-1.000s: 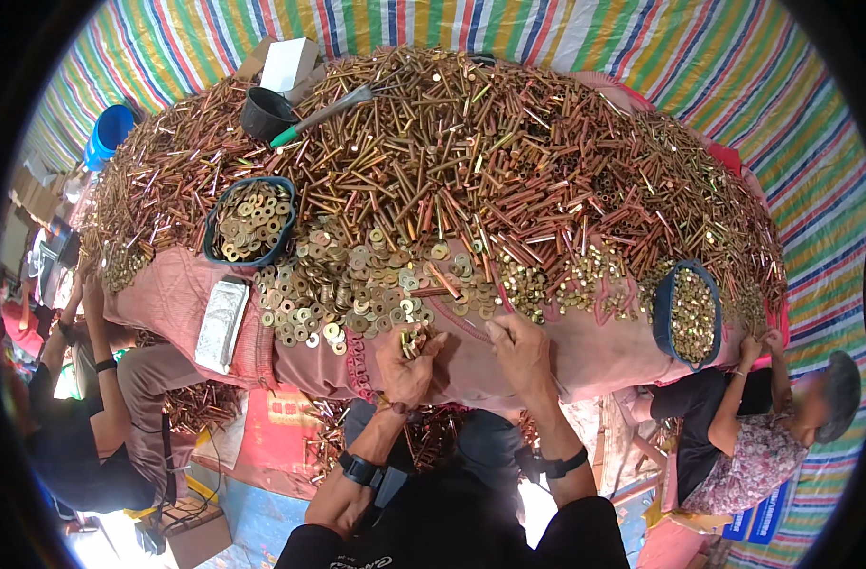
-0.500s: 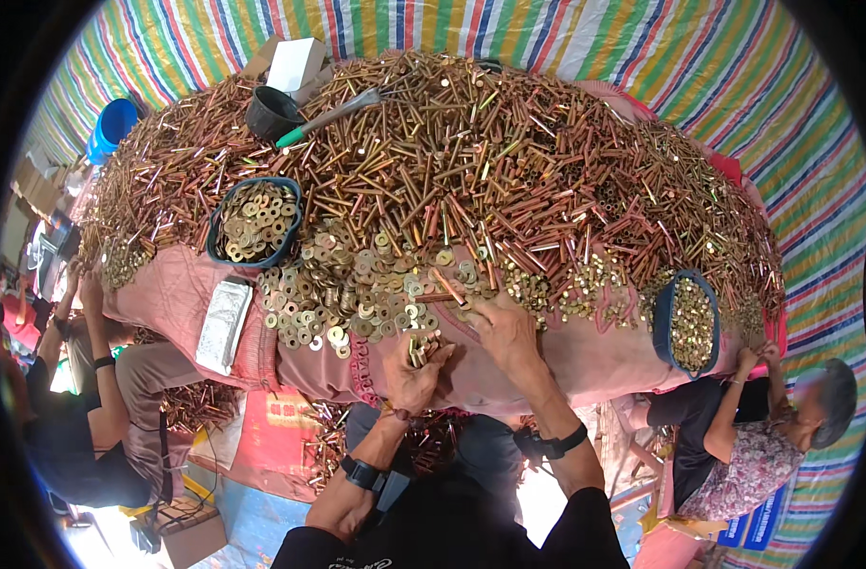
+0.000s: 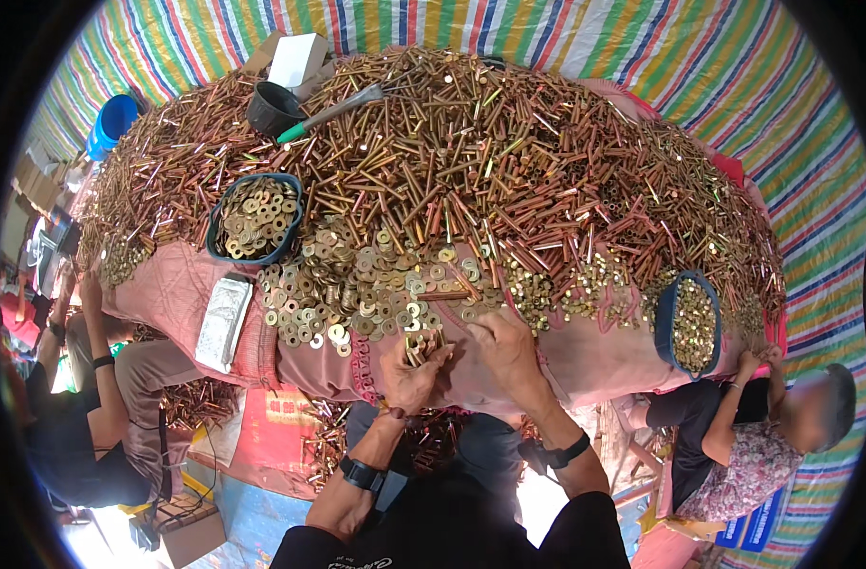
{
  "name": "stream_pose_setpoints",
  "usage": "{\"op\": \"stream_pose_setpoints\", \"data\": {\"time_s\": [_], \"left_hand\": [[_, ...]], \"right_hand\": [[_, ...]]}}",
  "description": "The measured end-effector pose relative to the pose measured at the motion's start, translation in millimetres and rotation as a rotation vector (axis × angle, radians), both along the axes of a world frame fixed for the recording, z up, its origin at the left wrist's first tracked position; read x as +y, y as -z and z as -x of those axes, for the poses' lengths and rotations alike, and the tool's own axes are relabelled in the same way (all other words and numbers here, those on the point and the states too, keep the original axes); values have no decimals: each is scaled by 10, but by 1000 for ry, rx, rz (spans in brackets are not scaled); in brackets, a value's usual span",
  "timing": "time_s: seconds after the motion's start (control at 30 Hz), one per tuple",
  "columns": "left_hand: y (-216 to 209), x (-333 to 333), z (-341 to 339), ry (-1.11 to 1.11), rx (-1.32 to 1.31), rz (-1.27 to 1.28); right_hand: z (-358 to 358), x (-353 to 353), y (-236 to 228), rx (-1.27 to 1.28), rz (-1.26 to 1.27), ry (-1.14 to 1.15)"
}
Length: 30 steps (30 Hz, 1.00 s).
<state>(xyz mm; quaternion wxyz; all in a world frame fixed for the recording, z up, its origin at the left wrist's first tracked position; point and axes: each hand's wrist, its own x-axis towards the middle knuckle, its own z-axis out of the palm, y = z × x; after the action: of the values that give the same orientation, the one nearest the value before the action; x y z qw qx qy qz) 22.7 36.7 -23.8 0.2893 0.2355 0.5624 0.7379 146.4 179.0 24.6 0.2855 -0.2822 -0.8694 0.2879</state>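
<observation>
Cups a bunch of short, brassy metal pieces (image 3: 424,347) in the left hand (image 3: 410,381), thumb and fingers curled tight around it, above the near edge of the bench (image 3: 589,362); could shed a piece over that edge through any slackening of grip. Has the right hand (image 3: 509,351) just beside, fingertips bent together; cannot tell whether pinching anything. Shows two loose, rust-red rods (image 3: 442,296) just beyond, near flat, ring-shaped washers (image 3: 333,284) and chunky, gleaming nuts (image 3: 530,287); could mix both kinds through a careless sideways sweep. Wears wrinkled, quilted pink cloth (image 3: 172,284) toward the left end. Includes a rounded blue nut tub (image 3: 664,327) near the right end, and a matching washer tub (image 3: 212,229) farther left. Rises behind into a heap of slim, coppery rods (image 3: 405,171), liable to slide onto the washers after a low knock. Carries a black cup (image 3: 274,111) toward the far edge, before striped sheeting (image 3: 699,47)
</observation>
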Motion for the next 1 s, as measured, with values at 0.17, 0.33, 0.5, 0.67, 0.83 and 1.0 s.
{"op": "stream_pose_setpoints", "data": {"time_s": [0.17, 0.33, 0.5, 0.67, 0.83, 1.0], "left_hand": [[-101, -29, 0, 37, -30, -20], [-147, -51, 10, 99, -101, 16], [-160, -42, 18, 121, -118, -31], [-239, -76, 26, 149, -119, 54], [-198, -53, 6, 98, -46, 0], [-91, -24, 24, 72, -10, 48]], "right_hand": [[106, 92, 63, -54, -85, 52], [123, 120, 79, 138, 7, 31], [2, 58, -109, 282, 828, 53], [1, -100, -394, 375, 1036, -102], [79, -267, -543, 227, 916, -72], [89, -232, -456, 192, 603, 2]]}}
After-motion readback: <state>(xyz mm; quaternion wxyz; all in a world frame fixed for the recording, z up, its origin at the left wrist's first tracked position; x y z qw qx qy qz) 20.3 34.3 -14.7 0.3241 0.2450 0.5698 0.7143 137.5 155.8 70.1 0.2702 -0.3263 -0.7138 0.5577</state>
